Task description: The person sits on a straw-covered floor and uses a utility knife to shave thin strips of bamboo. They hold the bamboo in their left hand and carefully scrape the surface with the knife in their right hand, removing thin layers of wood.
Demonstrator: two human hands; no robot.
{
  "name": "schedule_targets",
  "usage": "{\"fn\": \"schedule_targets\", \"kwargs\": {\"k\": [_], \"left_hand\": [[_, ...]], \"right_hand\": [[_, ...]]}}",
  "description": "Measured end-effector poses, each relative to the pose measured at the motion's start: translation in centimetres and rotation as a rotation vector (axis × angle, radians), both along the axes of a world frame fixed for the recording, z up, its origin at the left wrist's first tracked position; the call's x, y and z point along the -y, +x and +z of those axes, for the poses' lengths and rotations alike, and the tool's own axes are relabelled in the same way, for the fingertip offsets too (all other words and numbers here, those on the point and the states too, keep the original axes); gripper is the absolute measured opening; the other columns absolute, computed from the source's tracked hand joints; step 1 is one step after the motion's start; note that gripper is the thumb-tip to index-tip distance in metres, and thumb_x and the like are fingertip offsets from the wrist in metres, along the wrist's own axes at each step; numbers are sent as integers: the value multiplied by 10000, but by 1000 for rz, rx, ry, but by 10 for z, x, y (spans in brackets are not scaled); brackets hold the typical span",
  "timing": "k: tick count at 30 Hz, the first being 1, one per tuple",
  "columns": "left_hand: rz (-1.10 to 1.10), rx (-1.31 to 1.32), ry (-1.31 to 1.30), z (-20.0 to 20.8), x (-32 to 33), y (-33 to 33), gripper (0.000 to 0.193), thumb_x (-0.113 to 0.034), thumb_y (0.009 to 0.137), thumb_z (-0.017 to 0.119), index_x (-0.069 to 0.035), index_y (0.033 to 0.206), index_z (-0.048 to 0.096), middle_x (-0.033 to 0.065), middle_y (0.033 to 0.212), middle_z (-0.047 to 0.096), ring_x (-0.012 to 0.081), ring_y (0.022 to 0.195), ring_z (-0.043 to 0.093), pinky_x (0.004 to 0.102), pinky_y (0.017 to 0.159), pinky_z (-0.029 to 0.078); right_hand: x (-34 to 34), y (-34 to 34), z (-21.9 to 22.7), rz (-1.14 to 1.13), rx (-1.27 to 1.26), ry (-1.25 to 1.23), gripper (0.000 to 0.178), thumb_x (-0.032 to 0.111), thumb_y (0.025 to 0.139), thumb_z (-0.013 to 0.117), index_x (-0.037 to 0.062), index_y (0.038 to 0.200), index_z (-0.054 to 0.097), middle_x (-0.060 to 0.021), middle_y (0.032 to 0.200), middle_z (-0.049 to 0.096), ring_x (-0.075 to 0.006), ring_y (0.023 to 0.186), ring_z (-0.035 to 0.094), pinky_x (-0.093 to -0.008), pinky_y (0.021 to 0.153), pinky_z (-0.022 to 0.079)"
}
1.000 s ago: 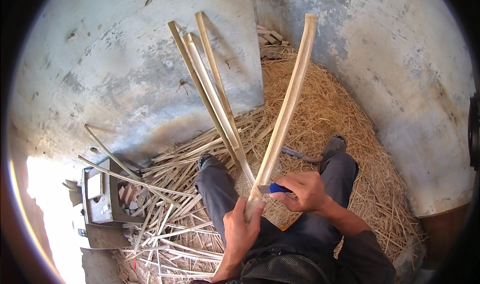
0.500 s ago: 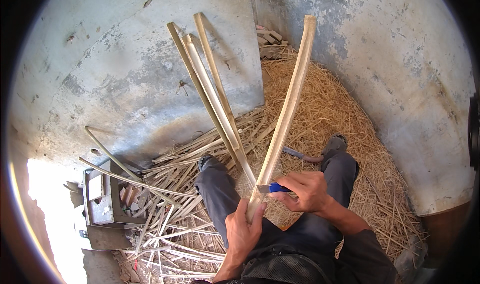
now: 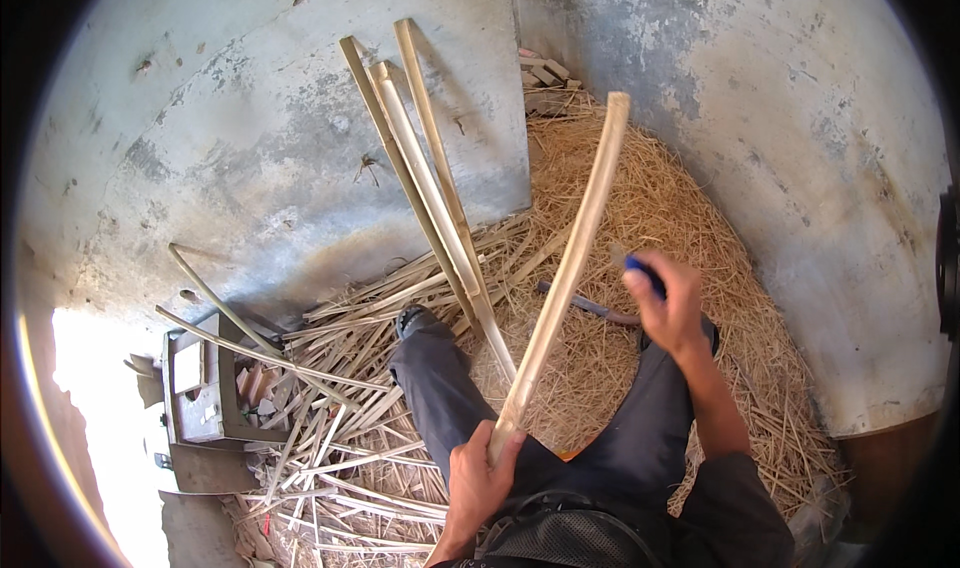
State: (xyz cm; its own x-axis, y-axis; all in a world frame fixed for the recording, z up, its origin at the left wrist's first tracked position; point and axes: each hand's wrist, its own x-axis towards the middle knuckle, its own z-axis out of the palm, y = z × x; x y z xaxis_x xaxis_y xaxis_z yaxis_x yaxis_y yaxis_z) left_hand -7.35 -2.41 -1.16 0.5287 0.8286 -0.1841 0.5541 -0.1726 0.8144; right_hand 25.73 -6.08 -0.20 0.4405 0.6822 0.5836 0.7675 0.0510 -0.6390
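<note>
My left hand (image 3: 482,475) is wrapped round the near end of a long split bamboo strip (image 3: 570,268). The strip slants up and away between my knees, its far end in the air. Off to its right, my right hand (image 3: 668,298) is closed round a blue-handled knife (image 3: 647,275), raised apart from the bamboo. Motion blurs this hand, and the blade shows only faintly. Past the strip's left side, several split bamboo lengths (image 3: 425,183) lean against the wall.
Straw-like shavings (image 3: 665,203) cover the floor, with a heap of thin strips (image 3: 350,493) on the left. A tool with a dark blade and wooden handle (image 3: 595,308) lies between my feet. An open box (image 3: 205,388) stands left. Worn walls (image 3: 250,148) enclose the corner.
My right hand has lifted the knife off the bamboo and moved up and right. The strip's far end has come lower and nearer, with my left hand still gripping its near end.
</note>
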Motion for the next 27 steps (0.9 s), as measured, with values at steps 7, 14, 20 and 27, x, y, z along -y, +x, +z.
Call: {"fn": "schedule_targets", "kwargs": {"k": [7,14,20,27], "left_hand": [[-35,191,-59,5,-19,19,326,-249,1060,700,38,940,603,178,646,580,239,542,533,406,563,441],[-13,163,120,8,-14,31,282,-236,1043,717,13,966,610,216,695,648,426,616,643,455,582,477],[33,160,219,9,-10,36,294,-215,1017,752,-9,916,568,209,677,645,434,595,642,461,546,473],[49,138,203,11,-9,32,317,-219,1014,757,-14,892,548,213,671,644,424,581,646,460,534,469]], "right_hand": [[8,-78,-23,343,167,18,330,342,926,838,30,967,738,-103,787,720,-270,624,708,-364,556,538],[13,-90,-9,330,207,-78,286,340,942,818,75,1031,754,-52,803,716,-236,636,710,-354,546,544],[13,-92,-5,288,211,-64,293,349,947,811,72,1023,752,-52,799,715,-231,621,705,-347,533,535],[9,-86,-4,251,220,-44,296,360,970,793,69,1008,759,-70,813,734,-230,598,702,-352,522,528]]}}
